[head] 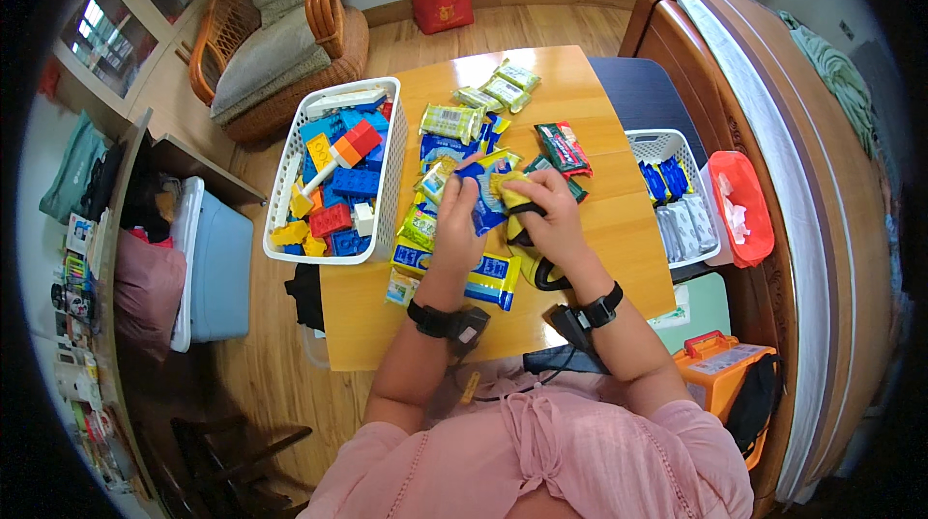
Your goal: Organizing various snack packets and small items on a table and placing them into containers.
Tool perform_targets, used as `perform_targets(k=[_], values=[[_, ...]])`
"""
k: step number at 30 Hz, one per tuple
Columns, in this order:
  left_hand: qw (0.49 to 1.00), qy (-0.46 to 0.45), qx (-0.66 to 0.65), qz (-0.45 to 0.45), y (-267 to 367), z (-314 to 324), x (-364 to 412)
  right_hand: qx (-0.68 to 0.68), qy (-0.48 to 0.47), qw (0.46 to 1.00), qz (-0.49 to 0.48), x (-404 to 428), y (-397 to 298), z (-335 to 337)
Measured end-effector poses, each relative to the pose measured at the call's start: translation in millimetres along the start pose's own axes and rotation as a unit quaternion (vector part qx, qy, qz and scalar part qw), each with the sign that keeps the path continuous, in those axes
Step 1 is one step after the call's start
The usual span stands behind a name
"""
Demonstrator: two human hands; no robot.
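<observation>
My left hand [460, 218] grips a blue and yellow snack packet [484, 196] by its left side, above the table. A yellow cloth with black edging [516, 193] is bunched in my right hand [551, 211], against the packet's right side. The cloth's lower end trails onto the tabletop. Under and around my left hand lie more packets: a pale green one [451, 122], a bright green one [418, 227] and a long blue and yellow one [493, 280]. Beyond my right hand is a red and dark green packet [564, 148].
A white basket of toy building bricks [395, 156] overlaps the left side of the wooden table [623, 251]. Pale green packets [507, 88] lie at the far side. To the right stand a white basket of packets [714, 247] and a red-lined bin [754, 218].
</observation>
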State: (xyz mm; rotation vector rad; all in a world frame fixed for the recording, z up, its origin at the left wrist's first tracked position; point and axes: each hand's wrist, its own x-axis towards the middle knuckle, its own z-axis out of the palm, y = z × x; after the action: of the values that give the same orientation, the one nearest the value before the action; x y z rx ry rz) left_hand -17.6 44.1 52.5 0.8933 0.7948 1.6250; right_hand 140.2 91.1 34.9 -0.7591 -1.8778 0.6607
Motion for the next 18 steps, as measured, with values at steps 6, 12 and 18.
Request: perform_targets(k=[6, 12, 18], values=[[0.974, -0.037, -0.212, -0.067, -37, -1, -2, -0.008, 0.021, 1.0, -0.009, 3, -13, 6], [0.953, -0.014, -0.296, -0.071, -34, -8, 1, 0.033, -0.095, 0.988, -0.12, -2, -19, 9], [0.99, 0.059, -0.131, 0.007, -37, -10, 5, 0.094, -0.021, 0.993, -0.063, -5, -13, 9]])
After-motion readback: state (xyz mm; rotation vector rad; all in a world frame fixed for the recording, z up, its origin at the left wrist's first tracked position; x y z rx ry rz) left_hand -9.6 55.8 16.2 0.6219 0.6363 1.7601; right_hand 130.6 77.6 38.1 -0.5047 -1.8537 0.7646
